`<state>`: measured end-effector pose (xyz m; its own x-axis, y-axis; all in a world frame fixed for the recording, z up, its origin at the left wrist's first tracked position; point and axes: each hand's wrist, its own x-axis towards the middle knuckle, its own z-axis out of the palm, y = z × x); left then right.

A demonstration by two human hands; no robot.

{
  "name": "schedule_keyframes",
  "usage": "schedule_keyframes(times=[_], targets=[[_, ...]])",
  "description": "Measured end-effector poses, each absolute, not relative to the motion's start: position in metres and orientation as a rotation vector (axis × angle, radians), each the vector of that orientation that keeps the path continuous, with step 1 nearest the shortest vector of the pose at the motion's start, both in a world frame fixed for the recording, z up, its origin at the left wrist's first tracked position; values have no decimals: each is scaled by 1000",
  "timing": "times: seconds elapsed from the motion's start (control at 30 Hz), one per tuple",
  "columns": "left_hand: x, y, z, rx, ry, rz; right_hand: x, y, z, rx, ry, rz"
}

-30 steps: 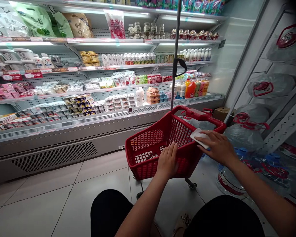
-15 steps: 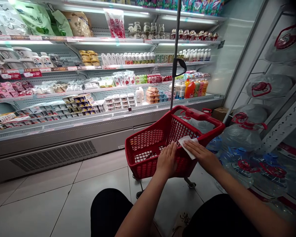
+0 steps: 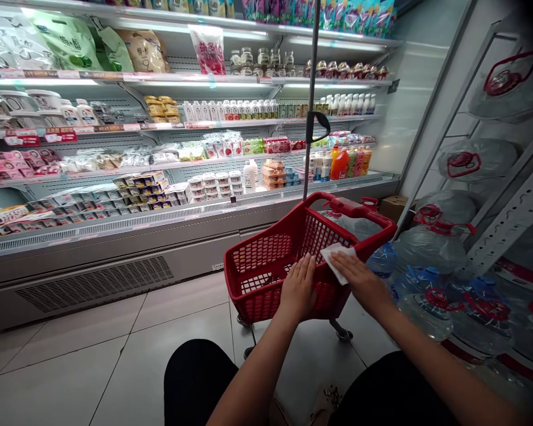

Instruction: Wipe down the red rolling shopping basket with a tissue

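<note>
Head view: right hand [image 3: 361, 280] grips a thin white cloth [image 3: 337, 248] on a red plastic cart's [image 3: 331, 294] near rim, left hand [image 3: 298, 287] resting open, wiping seemingly partway.

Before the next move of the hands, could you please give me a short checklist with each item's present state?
1. Red cart upright: ok.
2. White cloth held under the right hand, at the cart's near side: ok.
3. Left hand at that side, apart from the cloth: ok.
4. Wheels locked: cannot tell.
5. Cart handle clear of the water bottles: cannot tell from this view.
</note>
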<state>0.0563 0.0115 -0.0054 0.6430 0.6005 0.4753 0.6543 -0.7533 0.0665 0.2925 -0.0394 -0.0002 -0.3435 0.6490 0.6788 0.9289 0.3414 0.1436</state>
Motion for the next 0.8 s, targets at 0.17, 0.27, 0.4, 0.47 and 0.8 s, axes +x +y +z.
schedule_keyframes(times=[0.17, 0.27, 0.4, 0.47, 0.8], targets=[[14, 7, -10, -2651, -1176, -642, 326, -35, 10, -1343, -2178, -717], [-9, 2, -12, -2651, -1199, -587, 339, -31, 6, -1456, -2042, -744], [-11, -2, -9, -2625, -1323, -553, 277, -22, -15, -1412, -1996, -724], [-9, -2, -6, -2601, -1377, -524, 234, -18, -24, -1313, -2087, -677], [-25, -9, -3, -2565, -1402, -473, 290, -27, -7, -1409, -2079, -691]])
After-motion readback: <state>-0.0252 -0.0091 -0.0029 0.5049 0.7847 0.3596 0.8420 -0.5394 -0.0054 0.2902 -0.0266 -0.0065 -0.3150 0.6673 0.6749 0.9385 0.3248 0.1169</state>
